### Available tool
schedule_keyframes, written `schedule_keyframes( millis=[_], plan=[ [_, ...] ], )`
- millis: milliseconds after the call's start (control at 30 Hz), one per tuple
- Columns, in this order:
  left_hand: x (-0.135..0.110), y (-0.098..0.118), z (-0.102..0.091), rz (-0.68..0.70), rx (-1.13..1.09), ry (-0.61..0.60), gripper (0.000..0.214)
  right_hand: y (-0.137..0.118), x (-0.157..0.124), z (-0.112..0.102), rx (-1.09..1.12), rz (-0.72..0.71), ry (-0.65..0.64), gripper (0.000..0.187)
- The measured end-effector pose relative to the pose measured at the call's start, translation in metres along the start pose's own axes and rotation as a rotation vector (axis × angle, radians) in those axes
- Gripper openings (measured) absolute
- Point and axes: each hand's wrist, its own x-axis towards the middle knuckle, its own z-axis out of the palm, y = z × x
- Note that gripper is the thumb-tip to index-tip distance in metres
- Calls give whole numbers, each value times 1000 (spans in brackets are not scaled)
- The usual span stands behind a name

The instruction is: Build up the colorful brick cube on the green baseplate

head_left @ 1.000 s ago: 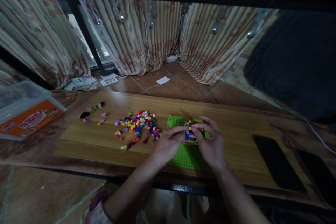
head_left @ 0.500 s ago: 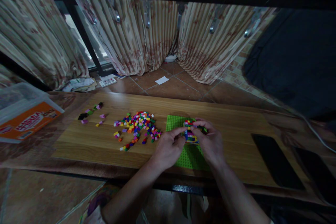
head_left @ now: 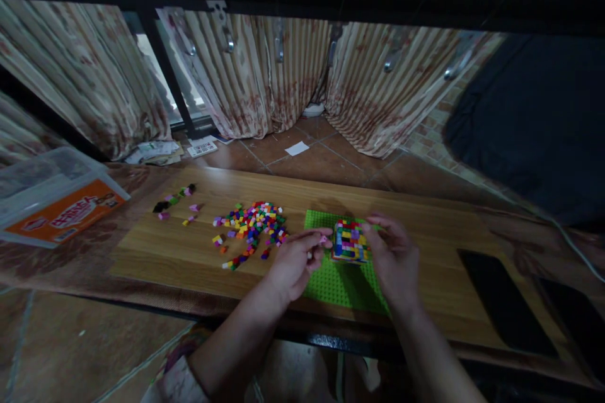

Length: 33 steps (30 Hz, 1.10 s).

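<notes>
Far left: clear plastic box w/ orange label, on the cloth beside the wood board. On the board, a few loose bricks, then a bigger brick pile, mixed colours. L hand is just right of the pile, thumb & forefinger pinched on a small pink brick, held just left of the brick block; can't tell if they touch. Block stands upright on the green baseplate, toward its far edge, rows of mixed colours. R hand grips the block's right side, fingers curled onto it. Far right: two dark flat devices, well apart from both hands.
</notes>
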Motion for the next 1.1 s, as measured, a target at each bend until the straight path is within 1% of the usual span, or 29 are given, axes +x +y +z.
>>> schedule_keyframes(
  millis=[67, 133, 233, 333, 433, 533, 700, 767, 967, 1100],
  plan=[
    [1, 2, 0, -40, -79, 26, 15, -5, 0, -1, -18, -82, 44, 16],
    [2, 3, 1, -72, -113, 48, 16, -11, -2, 0, -43, -145, 36, 13],
    [3, 3, 2, -62, -124, 67, 16, -17, -8, 5, -122, -239, -44, 10],
    [2, 3, 2, -25, -124, 56, 15, -21, -14, 7, -211, -328, -142, 10],
    [0, 2, 0, 23, -79, 32, 12, -24, -17, 8, -289, -425, -232, 12],
    [-1, 0, -1, 67, -15, 19, 10, -25, -19, 9, -350, -504, -290, 17],
    [0, -4, -4, 100, 60, -11, 25, -25, -22, 14, -392, -512, -344, 8],
    [-1, -3, -4, 95, 70, -6, 27, -26, -23, 15, -394, -513, -357, 8],
    [-4, 2, 0, 76, 76, 9, 17, -32, -24, 17, -382, -542, -382, 8],
    [-5, 5, 3, 42, 94, 26, 6, -36, -19, 10, -310, -497, -422, 9]
  ],
)
